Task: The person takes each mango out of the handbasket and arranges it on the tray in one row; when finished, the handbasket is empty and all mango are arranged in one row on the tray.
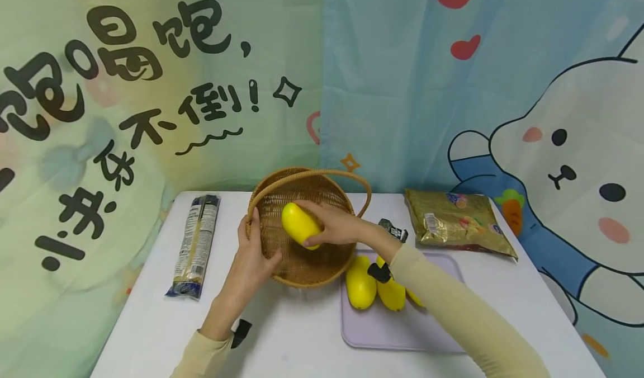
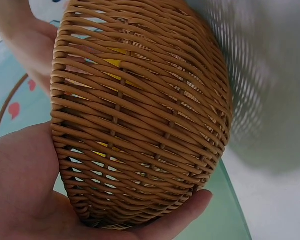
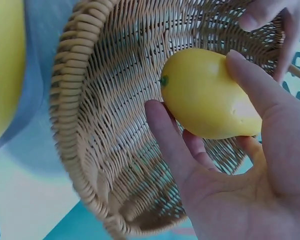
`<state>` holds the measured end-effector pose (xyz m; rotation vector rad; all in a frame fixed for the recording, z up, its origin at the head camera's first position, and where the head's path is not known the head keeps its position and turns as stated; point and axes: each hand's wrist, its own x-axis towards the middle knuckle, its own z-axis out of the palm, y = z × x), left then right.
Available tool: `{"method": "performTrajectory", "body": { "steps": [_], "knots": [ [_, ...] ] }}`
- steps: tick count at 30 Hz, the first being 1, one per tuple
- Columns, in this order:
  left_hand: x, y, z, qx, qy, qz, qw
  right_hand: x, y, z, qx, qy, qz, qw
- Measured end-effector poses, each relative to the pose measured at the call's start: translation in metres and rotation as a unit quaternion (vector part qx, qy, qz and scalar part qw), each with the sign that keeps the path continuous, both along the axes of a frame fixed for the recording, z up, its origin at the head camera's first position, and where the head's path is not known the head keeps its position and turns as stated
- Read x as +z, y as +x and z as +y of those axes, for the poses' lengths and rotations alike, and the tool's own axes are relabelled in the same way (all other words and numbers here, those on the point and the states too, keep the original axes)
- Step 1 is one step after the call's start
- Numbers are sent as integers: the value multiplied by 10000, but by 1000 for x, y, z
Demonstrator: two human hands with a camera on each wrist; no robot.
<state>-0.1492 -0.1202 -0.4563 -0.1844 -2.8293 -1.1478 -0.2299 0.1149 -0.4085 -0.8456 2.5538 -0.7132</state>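
A yellow mango (image 1: 298, 223) is held by my right hand (image 1: 338, 225) within the mouth of a brown wicker basket (image 1: 313, 273). Thumb and fingers clasp the mango (image 3: 205, 92) from both sides in the right wrist view, its green stem end showing. My left hand (image 1: 255, 261) grips the basket at its left side, and the left wrist view has that hand around the woven wall (image 2: 140, 115). Several more mangoes (image 1: 360, 286) lie on a lilac tray (image 1: 382, 338) to the right, some partly hidden by the right forearm.
A long clear packet (image 1: 195, 246) with a dark blue end lies at the table's left. A gold bag (image 1: 460, 220) is at the back right. The basket's handle (image 1: 322, 172) arches over its far side. A printed curtain (image 1: 382, 87) hangs behind the white table (image 1: 146, 322).
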Motion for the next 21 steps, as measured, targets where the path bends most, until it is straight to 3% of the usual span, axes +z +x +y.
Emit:
{"method": "performTrajectory", "body": {
  "steps": [4,10,14,21],
  "knots": [
    [-1,0,-3,15,56,-32,10000,9,10,15,49,-209,-154,9996],
    [-2,1,-2,4,103,17,9999,31,36,53,-133,-564,-594,9965],
    [-2,1,-3,-3,74,21,10000,42,51,80,-267,-478,-612,9966],
    [-3,1,-4,19,97,-38,9999,55,74,132,-831,-335,-669,9937]
  ]
}}
